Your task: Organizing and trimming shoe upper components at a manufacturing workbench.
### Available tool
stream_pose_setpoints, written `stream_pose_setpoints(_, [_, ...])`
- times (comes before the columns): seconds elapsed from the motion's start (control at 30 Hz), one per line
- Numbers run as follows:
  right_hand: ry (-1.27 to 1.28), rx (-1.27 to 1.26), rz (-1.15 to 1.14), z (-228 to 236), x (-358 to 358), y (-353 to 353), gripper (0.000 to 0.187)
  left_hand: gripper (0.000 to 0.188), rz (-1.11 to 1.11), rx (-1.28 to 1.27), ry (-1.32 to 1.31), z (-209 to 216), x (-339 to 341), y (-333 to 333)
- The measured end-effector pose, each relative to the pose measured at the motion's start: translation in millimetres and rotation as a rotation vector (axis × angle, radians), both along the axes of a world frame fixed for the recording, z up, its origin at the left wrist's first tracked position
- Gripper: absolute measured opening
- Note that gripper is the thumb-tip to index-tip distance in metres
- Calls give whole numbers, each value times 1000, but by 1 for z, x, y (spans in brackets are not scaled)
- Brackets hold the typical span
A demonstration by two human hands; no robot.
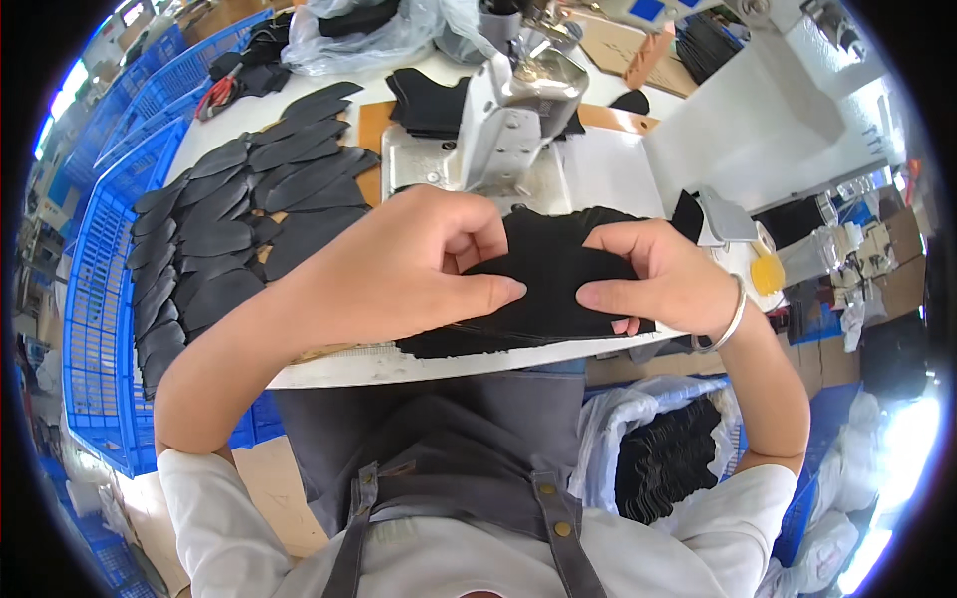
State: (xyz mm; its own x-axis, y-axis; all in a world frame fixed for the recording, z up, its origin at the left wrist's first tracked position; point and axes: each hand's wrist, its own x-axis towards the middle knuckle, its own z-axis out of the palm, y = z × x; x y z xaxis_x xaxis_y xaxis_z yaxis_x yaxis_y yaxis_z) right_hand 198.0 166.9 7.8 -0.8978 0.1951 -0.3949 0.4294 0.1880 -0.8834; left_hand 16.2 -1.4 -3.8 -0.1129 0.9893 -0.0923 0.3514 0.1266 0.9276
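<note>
My left hand (pixel 434 261) and my right hand (pixel 670 281) pinch a black fabric piece (pixel 558 261) between thumbs and fingers, one on each side of it. The piece lies over the near edge of the white table (pixel 344 373), just in front of the sewing machine (pixel 510 130). More black fabric with a ragged edge (pixel 449 346) shows below the hands; whether it belongs to the same piece I cannot tell. A light-coloured bangle (pixel 736 317) circles my right wrist. The fingertips behind the fabric are partly hidden.
Overlapping dark grey cut pieces (pixel 214 237) cover the table's left side, beside a blue crate (pixel 95 344). Stacked black pieces (pixel 431 103) lie behind the machine's plate. A lined bin (pixel 596 439) at lower right holds more black pieces. Red-handled scissors (pixel 216 97) lie far left.
</note>
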Motion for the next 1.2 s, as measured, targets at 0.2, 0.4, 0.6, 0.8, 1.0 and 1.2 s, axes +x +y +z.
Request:
stream_pose_setpoints(0.2, [108, 357, -9, -24, 13, -9, 33, 39, -103, -59, 337, -14, 8, 25])
stream_pose_setpoints(0.4, [156, 429, -11, -26, 13, -8, 39, 48, -82, -47, 336, -20, 9, 27])
stream_pose_setpoints(0.6, [76, 398, -27, -17, 9, -12, 41, 49, -94, -17, 321, -25, 5, 26])
stream_pose_setpoints(0.8, [68, 423, -2, -23, 10, -10, 42, 49, -93, -5, 336, -25, 6, 23])
stream_pose_setpoints(1.0, [111, 483, 18, -26, 8, -11, 43, 47, -81, 3, 365, -25, 8, 21])
stream_pose_setpoints(1.2, [45, 647, 115, -12, -6, -16, 42, 43, -109, 113, 551, -22, 5, 19])
